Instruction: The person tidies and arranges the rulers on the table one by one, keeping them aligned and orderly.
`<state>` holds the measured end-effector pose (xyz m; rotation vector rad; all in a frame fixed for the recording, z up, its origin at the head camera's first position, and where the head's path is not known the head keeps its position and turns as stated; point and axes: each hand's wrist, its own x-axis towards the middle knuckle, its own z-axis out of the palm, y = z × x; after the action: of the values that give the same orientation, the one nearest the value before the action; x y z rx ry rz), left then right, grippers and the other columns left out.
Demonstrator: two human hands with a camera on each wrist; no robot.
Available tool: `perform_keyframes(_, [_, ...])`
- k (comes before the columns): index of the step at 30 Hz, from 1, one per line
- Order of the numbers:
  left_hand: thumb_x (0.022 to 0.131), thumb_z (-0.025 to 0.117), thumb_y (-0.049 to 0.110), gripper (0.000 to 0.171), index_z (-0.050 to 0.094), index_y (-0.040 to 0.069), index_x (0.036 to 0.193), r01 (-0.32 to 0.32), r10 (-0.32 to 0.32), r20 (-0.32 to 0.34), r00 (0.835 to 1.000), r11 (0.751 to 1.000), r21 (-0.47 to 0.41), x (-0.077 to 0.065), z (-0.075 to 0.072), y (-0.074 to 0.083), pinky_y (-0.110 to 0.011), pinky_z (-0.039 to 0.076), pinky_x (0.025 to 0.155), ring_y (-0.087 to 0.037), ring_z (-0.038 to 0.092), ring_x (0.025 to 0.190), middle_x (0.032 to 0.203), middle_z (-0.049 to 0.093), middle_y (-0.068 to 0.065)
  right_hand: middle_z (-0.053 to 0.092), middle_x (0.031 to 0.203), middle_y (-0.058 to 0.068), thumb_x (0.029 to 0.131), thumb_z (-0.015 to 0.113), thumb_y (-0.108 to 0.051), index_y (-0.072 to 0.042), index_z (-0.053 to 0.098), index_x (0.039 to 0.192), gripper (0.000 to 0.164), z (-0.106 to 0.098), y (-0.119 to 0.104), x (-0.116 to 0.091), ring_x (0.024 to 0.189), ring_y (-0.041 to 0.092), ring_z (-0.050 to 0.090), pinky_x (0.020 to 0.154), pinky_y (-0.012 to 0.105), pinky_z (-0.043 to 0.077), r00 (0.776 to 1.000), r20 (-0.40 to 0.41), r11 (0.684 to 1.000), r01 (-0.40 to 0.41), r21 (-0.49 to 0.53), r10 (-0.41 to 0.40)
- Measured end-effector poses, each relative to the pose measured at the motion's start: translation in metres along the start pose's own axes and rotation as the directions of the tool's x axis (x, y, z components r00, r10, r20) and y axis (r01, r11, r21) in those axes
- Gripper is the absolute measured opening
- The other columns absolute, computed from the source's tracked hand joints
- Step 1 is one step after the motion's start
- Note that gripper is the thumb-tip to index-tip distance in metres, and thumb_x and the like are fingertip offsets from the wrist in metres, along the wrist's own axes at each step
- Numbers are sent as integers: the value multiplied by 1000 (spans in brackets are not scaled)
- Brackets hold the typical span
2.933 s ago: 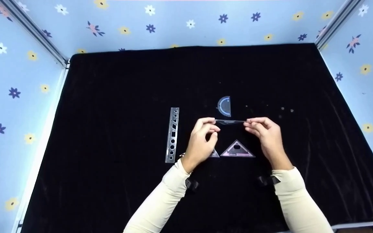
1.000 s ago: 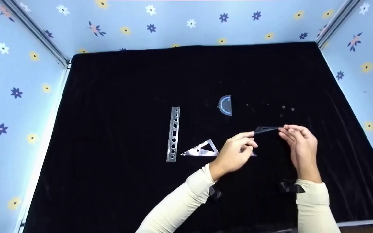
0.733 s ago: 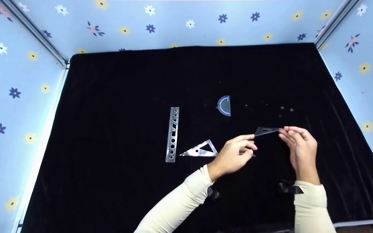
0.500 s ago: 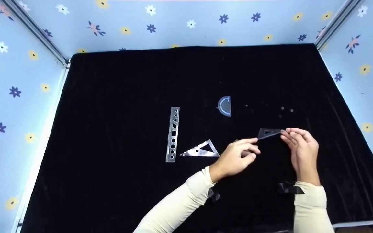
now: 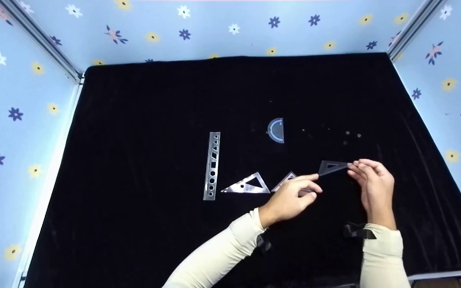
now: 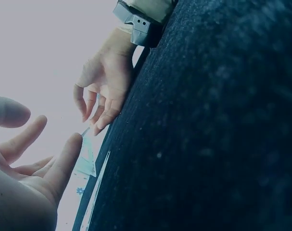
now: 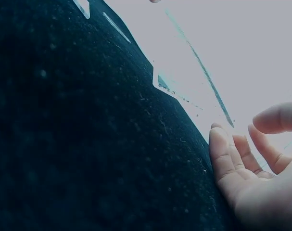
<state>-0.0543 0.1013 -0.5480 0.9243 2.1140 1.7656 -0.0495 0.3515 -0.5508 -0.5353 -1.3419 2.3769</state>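
Observation:
A small clear plastic set square (image 5: pixel 323 167) hangs tilted between my two hands. My right hand (image 5: pixel 376 190) pinches its narrow right tip with thumb and fingertips. My left hand (image 5: pixel 292 200) touches its lower left corner with one extended fingertip, and the left thumb stays apart from it. In the right wrist view, the set square's graduated edge runs up from beside the right fingertips (image 7: pixel 219 139). A pink-marked set square (image 5: pixel 281 183) lies half hidden behind my left hand, and another clear set square (image 5: pixel 248 189) is flat on the cloth left of it.
Farther left on the black cloth (image 5: pixel 142 140) is a clear stencil ruler (image 5: pixel 207 172) with shaped holes. A small protractor (image 5: pixel 279 131) lies beyond my hands. Several tiny specks dot the cloth to its right. Flower-patterned walls (image 5: pixel 230 30) enclose the table.
Over the last three seconds both hands have carried the set square to the right. Most recently its face has turned toward the head camera, and my left hand now uncovers part of the pink-marked set square.

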Motion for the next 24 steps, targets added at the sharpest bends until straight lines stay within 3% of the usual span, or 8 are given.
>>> perform_keyframes(4, [94, 61, 4, 16, 72, 1, 106, 31, -31, -18, 999, 999, -36, -1, 2, -1, -14, 51, 86, 1, 65, 99, 135, 62, -13, 70, 89, 23, 90, 66, 9, 13, 63, 99, 10, -2, 0, -1, 82, 33, 74, 70, 38, 61, 1000, 8, 999, -8, -31, 9])
perform_keyframes(11, [95, 58, -3, 18, 67, -5, 110, 113, -118, -15, 993, 972, -206, -1, 4, 0, -21, 57, 79, -13, 71, 92, 133, 62, -16, 71, 88, 20, 93, 64, 6, 11, 63, 101, 10, -3, -3, -3, 73, 28, 73, 62, 33, 61, 1000, 0, 987, 7, -159, -7])
perform_keyframes(17, [94, 58, -6, 18, 66, -5, 110, 161, -165, 0, 986, 959, -233, 0, 6, 0, -23, 58, 76, -14, 72, 88, 127, 66, -15, 72, 80, 14, 94, 59, 8, 14, 61, 103, 11, -4, -3, -3, 61, 19, 70, 48, 26, 55, 999, -34, 942, 17, -335, -30])
perform_keyframes(24, [94, 55, -9, 16, 67, -8, 105, 262, -267, 35, 963, 900, -349, 2, 6, 2, -27, 59, 75, -18, 73, 87, 124, 66, -17, 71, 72, 8, 92, 60, 8, 14, 62, 101, 11, -5, -4, -2, 51, 15, 64, 38, 23, 49, 998, -60, 877, 2, -481, -35])
